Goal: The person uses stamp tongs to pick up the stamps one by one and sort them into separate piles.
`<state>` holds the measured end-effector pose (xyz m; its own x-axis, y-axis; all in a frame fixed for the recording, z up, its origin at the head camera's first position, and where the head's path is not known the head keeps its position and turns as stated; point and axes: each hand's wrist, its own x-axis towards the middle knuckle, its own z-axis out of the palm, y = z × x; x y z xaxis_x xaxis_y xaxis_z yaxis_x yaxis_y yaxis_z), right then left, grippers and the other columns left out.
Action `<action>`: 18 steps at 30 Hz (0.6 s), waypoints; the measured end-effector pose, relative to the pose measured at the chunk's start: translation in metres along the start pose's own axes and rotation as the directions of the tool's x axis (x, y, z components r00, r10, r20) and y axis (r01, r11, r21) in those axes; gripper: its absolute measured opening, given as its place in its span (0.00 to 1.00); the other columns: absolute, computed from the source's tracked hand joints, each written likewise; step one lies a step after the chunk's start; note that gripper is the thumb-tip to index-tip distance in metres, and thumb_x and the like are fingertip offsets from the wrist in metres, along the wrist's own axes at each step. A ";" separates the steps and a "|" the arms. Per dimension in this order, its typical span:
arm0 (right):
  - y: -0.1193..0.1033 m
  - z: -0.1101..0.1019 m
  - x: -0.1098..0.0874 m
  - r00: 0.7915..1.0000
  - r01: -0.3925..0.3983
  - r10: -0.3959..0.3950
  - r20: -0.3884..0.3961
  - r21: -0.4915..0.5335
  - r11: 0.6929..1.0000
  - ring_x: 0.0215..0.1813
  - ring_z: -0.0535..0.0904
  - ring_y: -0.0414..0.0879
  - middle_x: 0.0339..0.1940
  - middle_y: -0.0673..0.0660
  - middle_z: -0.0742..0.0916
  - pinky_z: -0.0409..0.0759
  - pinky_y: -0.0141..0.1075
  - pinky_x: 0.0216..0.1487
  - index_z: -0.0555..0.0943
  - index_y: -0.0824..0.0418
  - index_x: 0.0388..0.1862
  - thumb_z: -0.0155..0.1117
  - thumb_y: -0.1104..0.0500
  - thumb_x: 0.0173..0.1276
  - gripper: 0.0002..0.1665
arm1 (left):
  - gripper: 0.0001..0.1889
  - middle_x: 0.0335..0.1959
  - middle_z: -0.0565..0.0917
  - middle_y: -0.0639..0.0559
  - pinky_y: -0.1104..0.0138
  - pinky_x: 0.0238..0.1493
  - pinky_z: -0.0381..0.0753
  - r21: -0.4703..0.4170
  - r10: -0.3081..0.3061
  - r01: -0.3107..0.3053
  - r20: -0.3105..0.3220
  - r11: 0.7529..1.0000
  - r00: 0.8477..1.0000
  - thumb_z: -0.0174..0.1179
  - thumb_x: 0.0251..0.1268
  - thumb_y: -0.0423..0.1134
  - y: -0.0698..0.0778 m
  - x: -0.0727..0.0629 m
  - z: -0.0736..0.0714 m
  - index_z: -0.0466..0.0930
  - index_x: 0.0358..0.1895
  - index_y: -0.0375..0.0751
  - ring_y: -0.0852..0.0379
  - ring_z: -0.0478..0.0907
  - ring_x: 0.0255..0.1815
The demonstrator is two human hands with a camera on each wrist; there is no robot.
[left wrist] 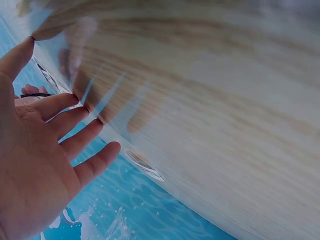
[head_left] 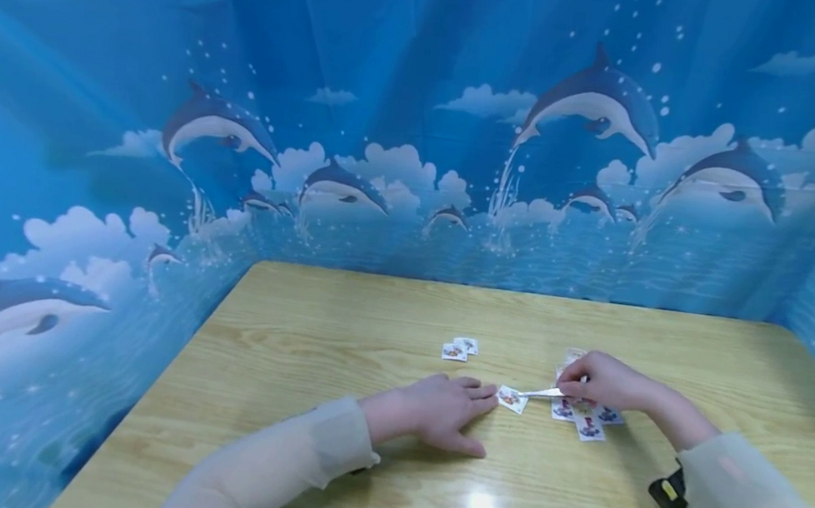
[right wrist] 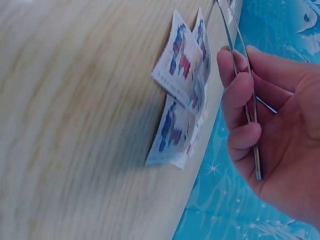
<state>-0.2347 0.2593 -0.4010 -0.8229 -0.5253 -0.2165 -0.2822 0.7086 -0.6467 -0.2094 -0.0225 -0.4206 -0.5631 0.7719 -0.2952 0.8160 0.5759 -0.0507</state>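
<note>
My right hand [head_left: 608,382] pinches a pair of metal tweezers [head_left: 543,393], whose tips reach left to a single postage stamp [head_left: 510,399] on the table. Whether the tips grip the stamp or only touch it, I cannot tell. Fingers spread, my left hand [head_left: 451,412] lies palm down, its fingertips at that stamp's left edge. Under and around the right hand is an overlapping group of stamps [head_left: 587,428], partly hidden by it. In the right wrist view, those stamps [right wrist: 180,60] show toothed edges and coloured figures, and fingers curl around the tweezers [right wrist: 255,135].
Two overlapping stamps [head_left: 454,351] lie farther back, beyond the left hand. The wood-grain table [head_left: 309,327] has a glossy surface with a bright reflection near the front. A blue dolphin-print curtain [head_left: 412,79] hangs behind the table and at its sides.
</note>
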 end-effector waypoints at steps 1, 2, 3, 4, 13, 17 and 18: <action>-0.001 0.001 0.001 1.000 -0.007 0.007 -0.008 -0.003 1.000 0.22 0.72 0.43 0.27 0.50 0.83 0.73 0.33 0.25 0.85 0.66 0.39 0.59 0.65 0.70 0.08 | 0.43 0.77 0.52 0.57 0.54 0.69 0.62 0.001 0.001 -0.001 0.000 1.000 1.000 0.45 0.66 0.70 0.000 0.000 0.000 0.52 0.78 0.51 0.54 0.50 0.76; -0.002 0.002 0.002 1.000 -0.014 0.014 -0.016 -0.009 1.000 0.23 0.72 0.43 0.27 0.50 0.83 0.73 0.33 0.25 0.85 0.66 0.40 0.59 0.65 0.70 0.08 | 0.43 0.77 0.52 0.57 0.54 0.68 0.63 0.003 0.003 -0.003 -0.002 1.000 1.000 0.45 0.66 0.70 0.000 0.000 -0.001 0.52 0.78 0.51 0.54 0.50 0.76; -0.003 0.003 0.003 0.999 -0.027 0.027 -0.024 -0.014 1.000 0.24 0.72 0.43 0.27 0.50 0.83 0.73 0.34 0.26 0.85 0.66 0.40 0.59 0.65 0.70 0.08 | 0.43 0.77 0.52 0.57 0.54 0.68 0.63 0.003 0.004 -0.004 -0.002 1.000 1.000 0.45 0.66 0.70 0.000 -0.001 -0.001 0.52 0.78 0.51 0.54 0.50 0.76; -0.004 0.003 0.003 0.999 -0.039 0.038 -0.033 -0.020 0.999 0.24 0.72 0.43 0.27 0.51 0.82 0.73 0.34 0.26 0.85 0.65 0.40 0.60 0.65 0.70 0.08 | 0.43 0.77 0.52 0.57 0.54 0.68 0.63 0.001 0.005 -0.005 -0.002 1.000 1.000 0.45 0.66 0.70 0.000 -0.001 -0.001 0.52 0.78 0.51 0.54 0.50 0.76; -0.012 0.005 0.006 0.996 -0.053 0.047 -0.072 -0.088 0.995 0.25 0.72 0.44 0.27 0.50 0.82 0.73 0.37 0.31 0.86 0.64 0.37 0.61 0.65 0.69 0.07 | 0.43 0.77 0.51 0.58 0.53 0.68 0.63 -0.025 0.009 -0.009 -0.003 1.000 1.000 0.45 0.66 0.71 -0.002 -0.001 0.000 0.51 0.78 0.52 0.54 0.50 0.76; -0.012 0.005 0.009 0.994 -0.062 0.052 -0.093 -0.111 0.992 0.26 0.73 0.43 0.29 0.49 0.83 0.74 0.38 0.32 0.86 0.64 0.40 0.62 0.64 0.69 0.07 | 0.43 0.77 0.51 0.58 0.53 0.69 0.62 -0.052 0.008 -0.008 0.001 0.999 1.000 0.45 0.66 0.70 -0.004 -0.001 0.001 0.51 0.78 0.52 0.54 0.49 0.76; -0.012 0.005 0.009 0.994 -0.058 0.046 -0.097 -0.124 0.991 0.26 0.73 0.43 0.29 0.50 0.84 0.75 0.38 0.33 0.86 0.65 0.41 0.62 0.64 0.69 0.08 | 0.43 0.77 0.51 0.59 0.52 0.69 0.62 -0.056 0.009 -0.009 -0.001 0.998 1.000 0.45 0.66 0.70 -0.004 -0.002 0.001 0.51 0.78 0.52 0.54 0.49 0.76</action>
<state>-0.2364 0.2434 -0.3988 -0.8790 -0.4440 -0.1741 -0.2930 0.7908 -0.5374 -0.2116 -0.0261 -0.4205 -0.5557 0.7774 -0.2949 0.8125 0.5830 0.0058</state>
